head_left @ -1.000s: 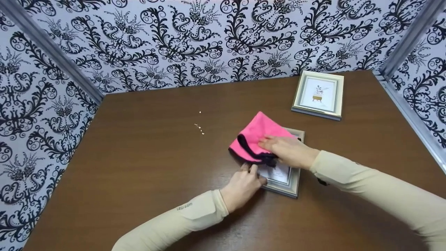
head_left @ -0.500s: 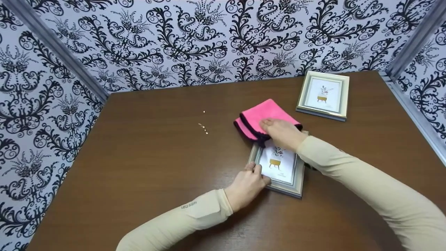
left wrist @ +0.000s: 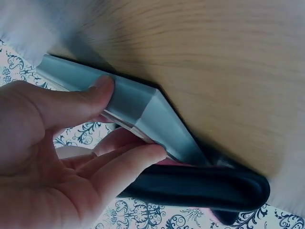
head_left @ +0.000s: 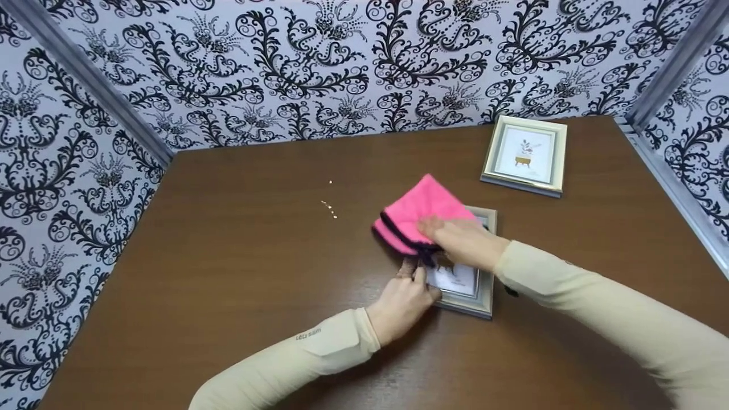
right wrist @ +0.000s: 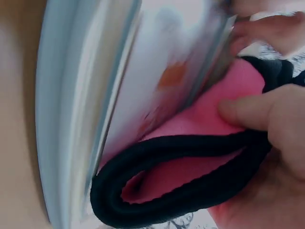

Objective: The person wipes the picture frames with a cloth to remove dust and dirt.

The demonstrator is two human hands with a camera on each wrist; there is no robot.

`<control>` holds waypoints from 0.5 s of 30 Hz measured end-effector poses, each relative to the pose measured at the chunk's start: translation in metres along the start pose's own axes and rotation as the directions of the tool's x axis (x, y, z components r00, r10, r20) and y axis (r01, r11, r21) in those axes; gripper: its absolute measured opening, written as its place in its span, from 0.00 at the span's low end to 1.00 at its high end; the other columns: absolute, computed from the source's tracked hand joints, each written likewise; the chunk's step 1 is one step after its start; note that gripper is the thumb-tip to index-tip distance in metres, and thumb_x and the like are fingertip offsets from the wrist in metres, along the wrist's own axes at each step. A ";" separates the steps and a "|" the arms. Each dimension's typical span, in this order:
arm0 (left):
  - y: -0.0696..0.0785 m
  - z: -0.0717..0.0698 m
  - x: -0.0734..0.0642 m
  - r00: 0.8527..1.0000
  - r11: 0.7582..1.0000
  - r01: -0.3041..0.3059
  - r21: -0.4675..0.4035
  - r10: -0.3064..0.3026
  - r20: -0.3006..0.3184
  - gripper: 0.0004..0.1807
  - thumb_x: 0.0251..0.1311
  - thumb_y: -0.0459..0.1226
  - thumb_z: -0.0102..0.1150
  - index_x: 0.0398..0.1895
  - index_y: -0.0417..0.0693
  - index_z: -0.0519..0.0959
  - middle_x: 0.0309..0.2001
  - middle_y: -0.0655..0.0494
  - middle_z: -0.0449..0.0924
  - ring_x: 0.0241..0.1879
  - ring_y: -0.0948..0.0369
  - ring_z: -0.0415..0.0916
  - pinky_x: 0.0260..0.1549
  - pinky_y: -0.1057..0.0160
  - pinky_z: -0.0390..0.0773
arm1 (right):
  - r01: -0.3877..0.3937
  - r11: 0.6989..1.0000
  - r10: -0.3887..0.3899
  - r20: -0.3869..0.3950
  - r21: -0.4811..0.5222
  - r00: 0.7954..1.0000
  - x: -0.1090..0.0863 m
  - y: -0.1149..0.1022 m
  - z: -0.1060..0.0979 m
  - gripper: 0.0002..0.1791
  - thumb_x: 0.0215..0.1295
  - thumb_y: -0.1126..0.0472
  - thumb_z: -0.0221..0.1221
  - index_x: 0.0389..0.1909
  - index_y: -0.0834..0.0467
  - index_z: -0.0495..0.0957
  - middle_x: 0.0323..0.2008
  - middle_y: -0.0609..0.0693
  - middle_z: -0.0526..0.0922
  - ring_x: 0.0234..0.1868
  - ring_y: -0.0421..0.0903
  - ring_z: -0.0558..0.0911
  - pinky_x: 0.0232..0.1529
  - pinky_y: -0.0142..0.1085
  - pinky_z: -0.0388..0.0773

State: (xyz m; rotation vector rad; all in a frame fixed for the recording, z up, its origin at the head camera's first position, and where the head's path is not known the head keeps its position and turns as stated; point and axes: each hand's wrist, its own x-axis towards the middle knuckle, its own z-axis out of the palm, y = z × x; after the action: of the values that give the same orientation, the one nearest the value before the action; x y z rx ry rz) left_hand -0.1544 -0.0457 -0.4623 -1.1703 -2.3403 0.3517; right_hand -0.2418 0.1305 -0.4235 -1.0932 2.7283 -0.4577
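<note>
A picture frame (head_left: 483, 299) with a pale border lies on the table, its print partly covered by a folded pink cloth (head_left: 418, 199) with black edging. My left hand (head_left: 400, 304) grips the frame's near left corner. In the left wrist view the thumb (left wrist: 102, 90) lies against the outer side, and the fingers (left wrist: 138, 162) reach over the border. My right hand (head_left: 467, 242) holds the cloth against the glass. The right wrist view has the thumb (right wrist: 243, 112) on the pink fabric, with a black-edged fold (right wrist: 181, 143) beside it; some fingers are hidden.
A second, similar picture frame (head_left: 524, 156) lies at the back right of the brown table (head_left: 245, 245). Several small pale crumbs (head_left: 330, 208) are scattered left of the cloth. Patterned walls (head_left: 319, 74) stand behind and at both sides.
My right hand slid the cloth away toward the frame's far end, uncovering the print, then brought it back nearer. My left hand has stayed at the corner.
</note>
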 end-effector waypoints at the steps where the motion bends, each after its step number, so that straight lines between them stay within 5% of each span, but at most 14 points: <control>1: 0.000 -0.001 0.000 1.000 1.000 0.003 0.004 -0.003 0.008 0.05 0.50 0.35 0.63 0.28 0.57 0.80 0.31 0.52 0.73 0.29 0.59 0.76 0.22 0.66 0.80 | -0.026 0.999 0.026 -0.003 -0.031 1.000 0.006 0.003 0.000 0.26 0.68 0.72 0.51 0.67 0.67 0.64 0.64 0.65 0.68 0.65 0.60 0.67 0.66 0.50 0.59; 4: 0.002 -0.002 0.001 0.999 1.000 0.017 0.003 -0.017 0.041 0.05 0.52 0.35 0.62 0.28 0.57 0.79 0.29 0.52 0.72 0.33 0.57 0.77 0.23 0.66 0.80 | -0.015 0.982 0.013 -0.015 -0.191 1.000 0.028 0.015 -0.003 0.32 0.61 0.78 0.54 0.67 0.68 0.61 0.65 0.66 0.64 0.67 0.61 0.63 0.67 0.51 0.57; 7: 0.004 -0.002 0.005 0.998 1.000 0.029 -0.009 -0.028 0.060 0.05 0.53 0.34 0.61 0.29 0.57 0.79 0.29 0.52 0.73 0.34 0.56 0.78 0.20 0.67 0.80 | -0.038 0.970 0.030 -0.036 -0.242 0.999 0.041 0.024 -0.013 0.31 0.60 0.79 0.54 0.66 0.67 0.65 0.64 0.66 0.67 0.65 0.61 0.66 0.65 0.52 0.60; 12: 0.003 0.000 0.006 0.994 0.996 0.091 -0.011 -0.090 0.054 0.07 0.49 0.32 0.62 0.28 0.55 0.78 0.29 0.51 0.73 0.35 0.55 0.79 0.16 0.68 0.79 | -0.113 0.989 0.102 -0.109 -0.099 0.989 0.034 0.028 -0.035 0.29 0.59 0.73 0.57 0.64 0.61 0.70 0.61 0.60 0.74 0.58 0.61 0.74 0.56 0.56 0.71; 15: -0.005 0.003 0.004 0.990 0.991 0.135 -0.020 -0.133 0.052 0.08 0.47 0.30 0.62 0.28 0.54 0.79 0.30 0.50 0.74 0.34 0.54 0.78 0.15 0.67 0.79 | -0.093 0.995 0.095 -0.169 0.019 0.981 0.018 0.034 -0.046 0.28 0.58 0.71 0.59 0.61 0.60 0.73 0.56 0.59 0.78 0.52 0.60 0.79 0.52 0.54 0.74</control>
State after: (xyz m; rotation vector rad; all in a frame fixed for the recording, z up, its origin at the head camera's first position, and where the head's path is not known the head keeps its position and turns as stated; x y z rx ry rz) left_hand -0.1608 -0.0455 -0.4617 -1.0188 -2.4581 0.3108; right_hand -0.2884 0.1512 -0.3924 -0.9580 2.9049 -0.5753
